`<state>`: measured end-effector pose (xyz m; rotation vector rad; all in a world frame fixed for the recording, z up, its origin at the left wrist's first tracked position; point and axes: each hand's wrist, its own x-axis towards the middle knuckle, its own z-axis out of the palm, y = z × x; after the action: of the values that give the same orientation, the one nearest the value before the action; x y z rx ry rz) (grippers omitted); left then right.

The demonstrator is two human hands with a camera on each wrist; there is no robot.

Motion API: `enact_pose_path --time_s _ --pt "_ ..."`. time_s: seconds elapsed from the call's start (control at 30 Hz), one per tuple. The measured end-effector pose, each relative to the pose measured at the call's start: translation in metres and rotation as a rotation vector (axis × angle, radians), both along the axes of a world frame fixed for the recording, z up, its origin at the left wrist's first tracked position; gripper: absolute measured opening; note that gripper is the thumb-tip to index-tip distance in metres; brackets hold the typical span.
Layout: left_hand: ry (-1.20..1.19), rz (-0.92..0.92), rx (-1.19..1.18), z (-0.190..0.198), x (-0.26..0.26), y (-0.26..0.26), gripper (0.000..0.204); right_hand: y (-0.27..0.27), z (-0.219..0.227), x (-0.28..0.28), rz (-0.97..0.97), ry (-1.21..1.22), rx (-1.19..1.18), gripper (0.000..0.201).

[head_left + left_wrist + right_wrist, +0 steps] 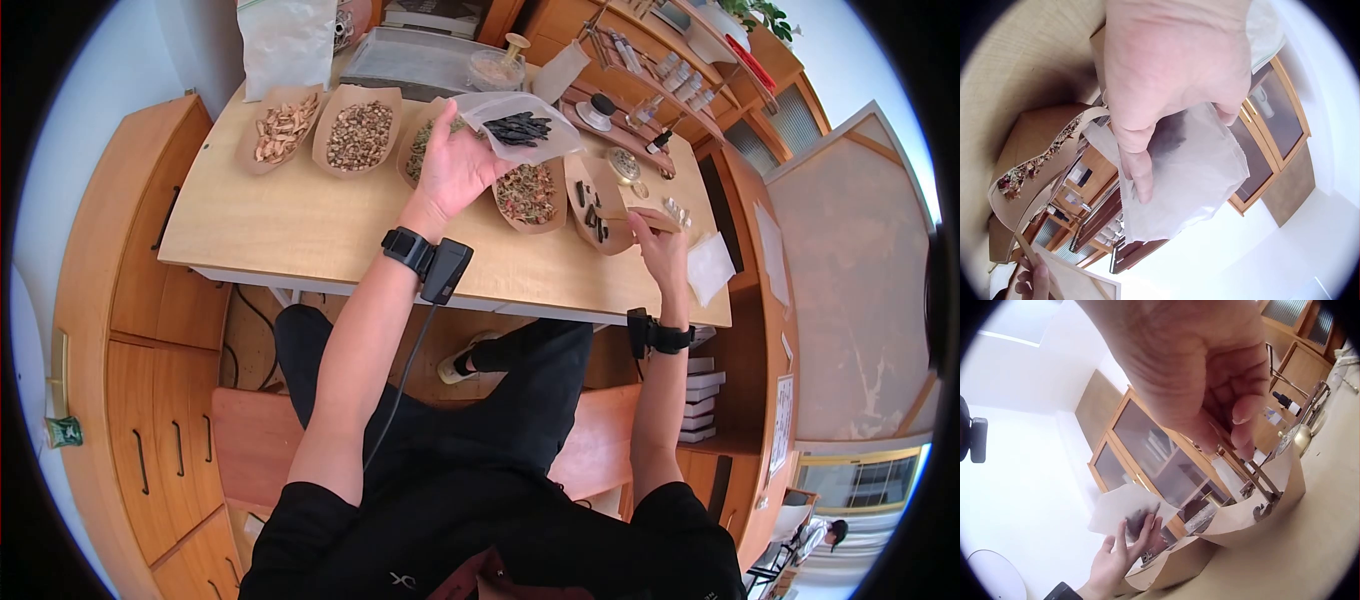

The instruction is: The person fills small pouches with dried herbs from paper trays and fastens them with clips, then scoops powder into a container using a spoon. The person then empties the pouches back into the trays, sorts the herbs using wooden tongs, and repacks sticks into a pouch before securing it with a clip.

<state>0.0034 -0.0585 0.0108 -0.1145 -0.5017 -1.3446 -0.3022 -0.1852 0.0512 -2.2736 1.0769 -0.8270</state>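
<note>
My left hand (455, 172) holds a translucent white paper bag (556, 148) above the table. Dark, thin strips (518, 128) show in the bag, and the left wrist view has the fingers around its near end. At the right, my right hand (664, 260) pinches wooden tweezers (1252, 467). Their tips reach down into the rightmost brown paper tray (603, 178), right by several short black pieces (590, 212). Left of that tray, another paper tray (540, 226) is filled with a mixed dried blend (526, 192), partly under the bag.
More paper trays hold pale dried slices (284, 130), brown chopped bits (358, 135) and green dried leaves. Behind them are a grey metal tray (405, 62) and a glass bowl (495, 70). A vial rack (665, 80) and dropper bottle (660, 141) stand back right. White paper (710, 268) lies at the right edge.
</note>
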Motion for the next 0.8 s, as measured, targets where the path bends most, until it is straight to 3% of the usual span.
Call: enact_pose_path --time_s 0.17,0.27,0.33,0.47,0.53,0.67,0.8 --pt "0.001 0.002 -0.005 -0.001 0.000 0.000 0.077 0.017 0.023 0.004 0.005 -0.081 0.046 0.023" --pt "0.018 0.000 0.021 0.001 -0.001 0.000 0.074 0.028 0.039 0.007 0.028 -0.112 -0.061 0.021" --pt "-0.002 0.006 0.021 0.002 -0.001 0.000 0.074 0.037 0.053 0.009 0.124 -0.082 -0.366 0.021" --pt "0.022 0.008 0.045 -0.002 0.000 -0.001 0.074 0.071 0.083 0.029 0.225 -0.096 -0.566 0.024" --pt "-0.032 0.020 0.038 -0.001 0.000 -0.002 0.074 0.081 0.092 0.044 0.415 -0.091 -0.729 0.029" --pt "-0.023 -0.005 0.009 0.007 -0.002 0.003 0.075 0.093 0.099 0.076 0.606 -0.049 -0.652 0.029" --pt "-0.013 0.015 0.013 0.012 -0.005 0.006 0.074 0.083 0.092 0.094 0.627 0.037 -0.637 0.030"
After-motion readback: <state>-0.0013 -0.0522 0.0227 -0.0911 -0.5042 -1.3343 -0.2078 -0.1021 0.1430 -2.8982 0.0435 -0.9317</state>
